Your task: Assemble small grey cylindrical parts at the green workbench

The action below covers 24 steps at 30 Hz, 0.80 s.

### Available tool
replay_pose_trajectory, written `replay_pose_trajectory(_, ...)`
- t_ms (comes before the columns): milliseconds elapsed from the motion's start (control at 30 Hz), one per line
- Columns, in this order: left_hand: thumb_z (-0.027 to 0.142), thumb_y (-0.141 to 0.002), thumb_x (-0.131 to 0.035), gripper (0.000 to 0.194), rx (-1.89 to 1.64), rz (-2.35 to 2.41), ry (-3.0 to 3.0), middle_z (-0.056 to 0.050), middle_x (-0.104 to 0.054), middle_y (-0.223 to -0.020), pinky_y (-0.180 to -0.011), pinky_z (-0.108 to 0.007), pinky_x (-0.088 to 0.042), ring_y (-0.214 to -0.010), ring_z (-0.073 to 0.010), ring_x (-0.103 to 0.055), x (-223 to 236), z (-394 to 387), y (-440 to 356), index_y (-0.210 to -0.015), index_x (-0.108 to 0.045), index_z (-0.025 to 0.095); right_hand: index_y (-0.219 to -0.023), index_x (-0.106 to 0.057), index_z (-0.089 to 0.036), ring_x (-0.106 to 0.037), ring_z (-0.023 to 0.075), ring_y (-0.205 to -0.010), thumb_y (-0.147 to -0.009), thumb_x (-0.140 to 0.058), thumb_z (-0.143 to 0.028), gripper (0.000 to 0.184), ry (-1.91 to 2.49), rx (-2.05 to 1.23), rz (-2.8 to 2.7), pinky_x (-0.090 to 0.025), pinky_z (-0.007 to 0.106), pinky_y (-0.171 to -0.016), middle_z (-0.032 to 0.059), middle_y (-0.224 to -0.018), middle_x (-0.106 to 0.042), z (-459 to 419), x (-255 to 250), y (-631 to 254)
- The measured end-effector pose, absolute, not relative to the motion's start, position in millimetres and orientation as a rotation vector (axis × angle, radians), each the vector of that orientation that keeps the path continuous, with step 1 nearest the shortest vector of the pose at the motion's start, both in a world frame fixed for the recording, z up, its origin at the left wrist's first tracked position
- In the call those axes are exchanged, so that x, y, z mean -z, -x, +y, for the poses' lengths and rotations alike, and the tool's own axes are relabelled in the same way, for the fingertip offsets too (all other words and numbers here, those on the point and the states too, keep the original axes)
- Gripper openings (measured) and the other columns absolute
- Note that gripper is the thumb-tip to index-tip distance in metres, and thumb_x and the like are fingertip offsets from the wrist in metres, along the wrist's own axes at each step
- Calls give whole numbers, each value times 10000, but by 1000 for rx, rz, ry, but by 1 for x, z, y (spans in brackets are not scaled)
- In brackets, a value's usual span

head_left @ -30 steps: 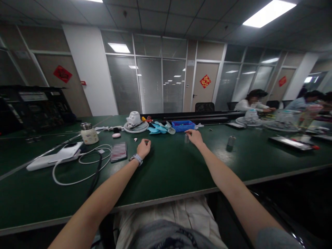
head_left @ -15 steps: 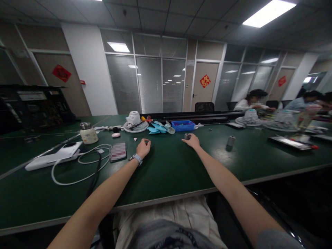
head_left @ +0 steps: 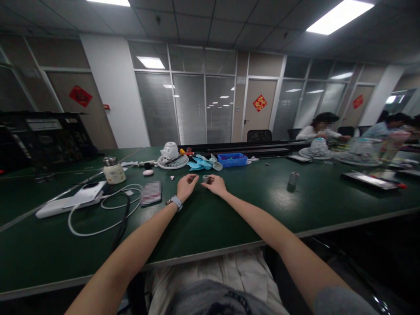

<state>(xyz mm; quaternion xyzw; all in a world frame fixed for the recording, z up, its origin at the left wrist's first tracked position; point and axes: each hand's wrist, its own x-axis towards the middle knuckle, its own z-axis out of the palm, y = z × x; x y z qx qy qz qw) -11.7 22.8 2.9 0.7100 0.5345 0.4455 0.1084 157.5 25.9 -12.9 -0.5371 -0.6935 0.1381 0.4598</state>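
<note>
Between the thumb and fingers of my right hand point(head_left: 216, 185) is a small grey metal cylinder point(head_left: 205, 179), held upright near the middle of the green table point(head_left: 210, 227). My left hand point(head_left: 187, 186), with a watch on its wrist, is just left of the cylinder. Its fingers are curved and apart from the thumb, and nothing shows between them. A second grey cylinder point(head_left: 293, 180) of similar look stands by itself on the table to the right of my right hand.
Beyond my hands lie light-blue fan blades point(head_left: 200, 162), a white fan part point(head_left: 171, 156) and a blue tray point(head_left: 232, 160). To the left are a phone-like object point(head_left: 151, 194), a cream bottle point(head_left: 114, 170), and a white device point(head_left: 72, 199) with looped cables. Other people sit at the far right.
My right hand has taken hold of the cylinder and carried it left toward my left hand. The left hand has shifted slightly toward it, with its fingers more spread.
</note>
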Motion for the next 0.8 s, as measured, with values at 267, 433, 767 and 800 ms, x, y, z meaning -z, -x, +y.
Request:
replay_pose_trajectory(267,477,-785,-543,344,-1291,1585,-2151,-53,-685,-927,-760,-275,-447,-862,-186,-599,-14,16,-12,-949,-723,234,-1090,-602,-225,-661,193,-857,-721,-662,-412,417,1346,-205,-1848,-511,275,-749,38,-935,-702,16,13,-152)
replay_pose_trajectory(433,479,-790,-528,359,-1404,1554,-2121,-59,-693,-897,-705,-267,-446,-780,-173,-602,-21,23,-11,-901,-731,203,-1082,-605,-230,-665,198,-841,-716,-659,-450,430,1372,-203,-1846,-509,274,-740,39,-916,-704,14,11,-152)
replay_pose_trajectory(767,517,-744,-570,347,-941,1777,-2104,-44,-714,-883,-641,-262,-436,-816,-208,-630,3,33,32,-900,-736,256,-1108,-598,-218,-661,195,-853,-684,-679,-494,512,1332,-290,-1787,-511,280,-756,47,-937,-700,19,16,-156)
replay_pose_trajectory(800,526,-738,-572,347,-899,1777,-2114,-40,-714,-892,-633,-261,-434,-821,-211,-631,6,34,32,-899,-736,265,-1104,-600,-216,-660,192,-852,-686,-679,-489,506,1340,-286,-1772,-510,277,-754,49,-942,-698,19,14,-160)
